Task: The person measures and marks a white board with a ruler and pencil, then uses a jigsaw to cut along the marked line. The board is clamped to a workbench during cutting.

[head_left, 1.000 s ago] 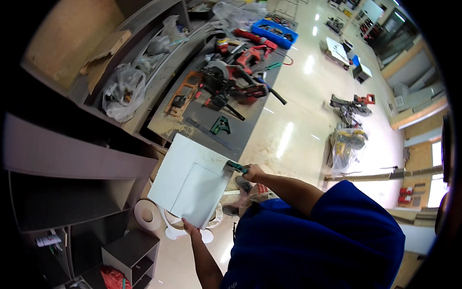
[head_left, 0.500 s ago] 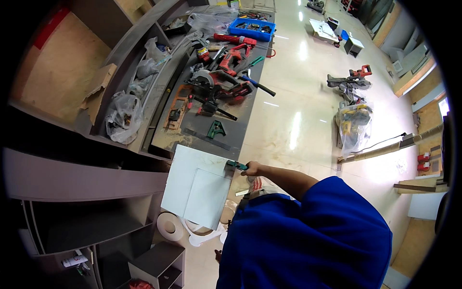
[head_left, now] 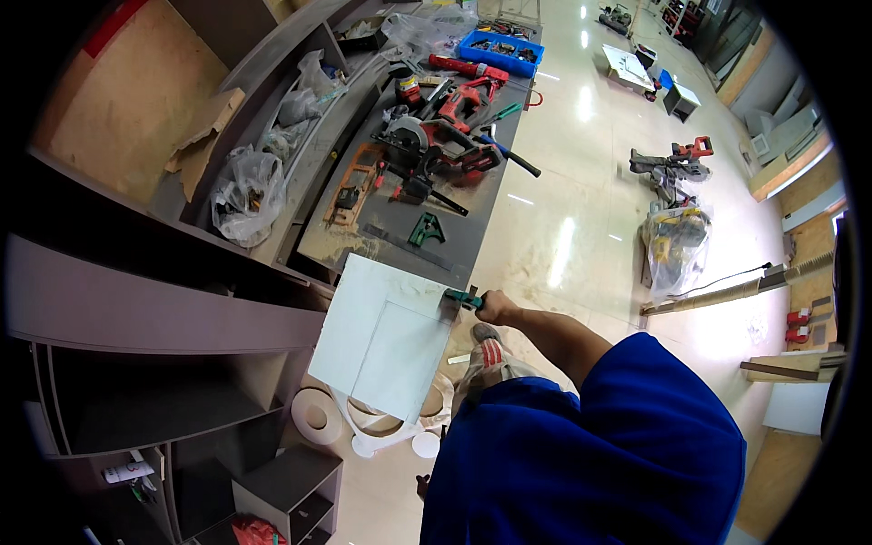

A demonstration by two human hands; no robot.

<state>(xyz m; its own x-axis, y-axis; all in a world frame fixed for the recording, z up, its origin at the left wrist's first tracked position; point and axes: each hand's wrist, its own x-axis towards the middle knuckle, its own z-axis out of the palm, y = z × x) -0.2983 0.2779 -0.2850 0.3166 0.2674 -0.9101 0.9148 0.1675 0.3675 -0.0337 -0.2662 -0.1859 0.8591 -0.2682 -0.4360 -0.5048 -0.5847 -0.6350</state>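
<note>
A white board (head_left: 386,336) with a rectangle drawn in thin lines lies at the near end of the grey workbench (head_left: 454,259), jutting out past it. My right hand (head_left: 497,308) is closed around a small green clamp (head_left: 464,298) at the board's right edge. Low in the view, my left hand (head_left: 423,486) shows only in part beside my blue shirt, below the board and apart from it. The shirt hides most of that hand, so its grip cannot be made out.
On the bench lie a circular saw (head_left: 413,138), a green angle tool (head_left: 426,229), a hammer (head_left: 510,159) and a blue parts tray (head_left: 500,53). Dark shelving (head_left: 163,300) stands at left. Round offcuts (head_left: 316,415) lie on the floor below the board. A mitre saw (head_left: 672,163) stands farther right.
The view has shifted a little, moving the bench and tools right and up in the picture. My right hand still grips the clamp at the board's edge. My foot shows more now.
</note>
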